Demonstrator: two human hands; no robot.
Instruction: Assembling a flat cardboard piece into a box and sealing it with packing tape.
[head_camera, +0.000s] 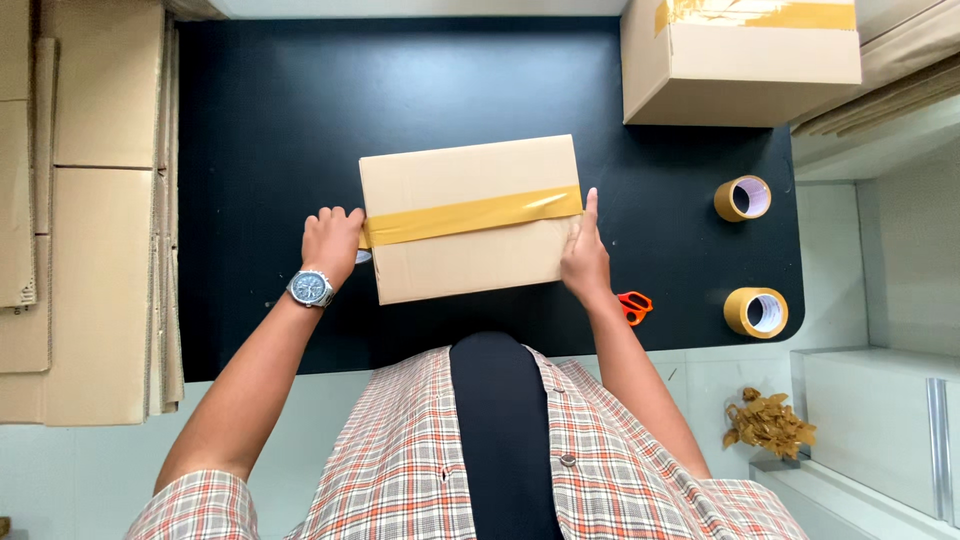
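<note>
1. I see a cardboard box (468, 218) lying mid-desk on the black desk (270, 130), a yellow tape strip (470, 216) running across its top.
2. My left hand (332, 243) presses flat against the box's left end, where the tape folds over; its grip is loose, fingers laid on, clasping nothing.
3. My right hand (585, 255) rests open against the right end, fingers straight along the edge.
4. Orange scissors (634, 306) lie just beside my right wrist.
5. Two tape rolls (742, 198) sit well to the right; a second taped box (740, 60) stands at the far corner.
</note>
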